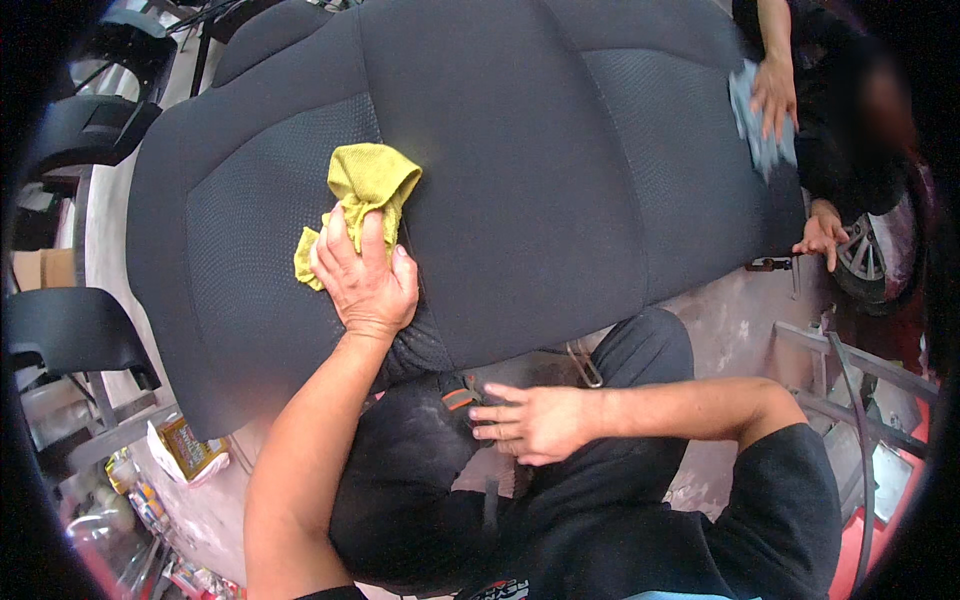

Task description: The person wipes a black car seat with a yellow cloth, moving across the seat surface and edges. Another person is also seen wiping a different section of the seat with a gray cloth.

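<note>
A dark grey fabric car seat (500, 180), a wide bench with textured panels and seams, lies across the view in front of me. On its left part my left hand (368, 280) presses down a crumpled yellow cloth (372, 172), fingers over the lower half of it. My right hand (540, 422) hovers above my lap with its fingers stretched out and nothing in them. Beside those fingertips is a small dark buckle-like piece with an orange mark (460, 400), partly hidden by the seat's near edge.
At the far right a co-worker's hand (775, 95) holds a light blue cloth (757, 115) against the seat. Black plastic parts (80, 330) stand along the left. A gold-coloured tin (190, 448) stands at lower left, a metal frame (850, 370) at right near a car wheel (870, 255).
</note>
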{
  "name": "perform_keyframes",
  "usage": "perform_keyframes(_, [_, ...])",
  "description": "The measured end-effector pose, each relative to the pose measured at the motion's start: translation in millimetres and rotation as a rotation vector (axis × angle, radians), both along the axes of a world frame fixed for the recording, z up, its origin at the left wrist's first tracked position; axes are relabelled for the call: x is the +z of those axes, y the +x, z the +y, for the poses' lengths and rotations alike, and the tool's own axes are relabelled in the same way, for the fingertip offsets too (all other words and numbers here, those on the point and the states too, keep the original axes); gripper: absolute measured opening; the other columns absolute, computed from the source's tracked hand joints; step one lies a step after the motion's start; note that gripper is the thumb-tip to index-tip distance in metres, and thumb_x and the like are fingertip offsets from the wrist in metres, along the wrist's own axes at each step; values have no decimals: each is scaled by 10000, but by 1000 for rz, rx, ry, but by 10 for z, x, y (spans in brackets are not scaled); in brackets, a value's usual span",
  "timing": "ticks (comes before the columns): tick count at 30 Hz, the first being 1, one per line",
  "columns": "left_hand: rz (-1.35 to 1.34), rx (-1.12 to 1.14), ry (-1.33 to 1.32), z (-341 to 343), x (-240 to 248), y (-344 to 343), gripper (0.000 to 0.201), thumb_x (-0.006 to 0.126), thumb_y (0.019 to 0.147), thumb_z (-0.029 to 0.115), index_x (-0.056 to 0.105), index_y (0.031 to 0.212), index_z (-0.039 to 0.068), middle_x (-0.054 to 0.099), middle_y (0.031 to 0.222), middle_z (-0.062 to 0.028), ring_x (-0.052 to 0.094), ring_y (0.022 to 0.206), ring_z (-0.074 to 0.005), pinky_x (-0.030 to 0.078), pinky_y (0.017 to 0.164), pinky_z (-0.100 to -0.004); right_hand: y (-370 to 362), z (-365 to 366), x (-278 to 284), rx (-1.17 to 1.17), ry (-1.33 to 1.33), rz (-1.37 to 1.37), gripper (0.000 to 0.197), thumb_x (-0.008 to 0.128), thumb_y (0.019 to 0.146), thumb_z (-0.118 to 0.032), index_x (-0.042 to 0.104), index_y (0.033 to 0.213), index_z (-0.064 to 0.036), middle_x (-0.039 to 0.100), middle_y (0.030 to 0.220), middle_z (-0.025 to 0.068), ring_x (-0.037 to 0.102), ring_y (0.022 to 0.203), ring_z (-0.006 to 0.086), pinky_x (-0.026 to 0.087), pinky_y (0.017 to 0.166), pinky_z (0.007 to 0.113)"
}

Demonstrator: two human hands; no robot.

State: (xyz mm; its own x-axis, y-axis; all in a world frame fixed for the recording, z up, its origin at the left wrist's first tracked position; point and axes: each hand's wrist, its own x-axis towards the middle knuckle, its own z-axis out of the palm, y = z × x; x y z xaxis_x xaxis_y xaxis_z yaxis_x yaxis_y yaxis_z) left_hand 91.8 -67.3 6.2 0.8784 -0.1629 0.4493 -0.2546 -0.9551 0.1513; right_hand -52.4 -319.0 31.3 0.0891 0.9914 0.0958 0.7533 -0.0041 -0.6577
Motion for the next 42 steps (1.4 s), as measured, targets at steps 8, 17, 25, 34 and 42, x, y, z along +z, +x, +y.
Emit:
perform_keyframes(8, [20, 35, 34, 61, -13, -25, 634, 653, 852, 271, 475, 1443, 124, 375, 1525, -235, 372, 1387, -440, 261, 1146, -599, 1265, 1, 318, -1121, 220, -270, 207, 782, 831, -197, 743, 1019, -119, 611, 914, 50, 593, 850, 262, 466, 751, 411])
perform_keyframes(17, [19, 23, 19, 10, 34, -19, 634, 651, 852, 285, 475, 1438, 118, 385, 1510, -235, 394, 1349, -425, 271, 1132, -586, 1583, 114, 299, -984, 81, -345, 87, 698, 923, -201, 712, 954, -121, 580, 900, 52, 590, 884, 259, 435, 757, 399])
perform_keyframes(25, [11, 30, 21, -10, 43, -29, 624, 654, 843, 285, 486, 1420, 118, 395, 1495, -234, 400, 1344, -422, 274, 1132, -583, 10, -145, 426, -433, -254, 312, 280, 563, 1017, -348, 643, 937, -92, 604, 937, 89, 599, 961, 295, 412, 850, 460])
perform_keyframes(34, [-6, 53, 46, 80, 10, -34, 604, 651, 855, 277, 498, 1420, 129, 412, 1486, -219, 419, 1329, -413, 295, 1119, -573, 843, 359, 410, -1077, 138, -212, 316, 794, 836, -209, 709, 1121, -103, 611, 1004, 83, 565, 928, 277, 451, 818, 414])
perform_keyframes(42, [-26, 35, 17, 8, 35, 2, 585, 671, 831, 291, 541, 1386, 161, 427, 1457, -208, 418, 1327, -405, 296, 1120, -557, 1350, 723, 160, -1023, 124, -448, 114, 731, 847, -236, 701, 892, -135, 552, 883, 50, 544, 885, 243, 389, 787, 414])
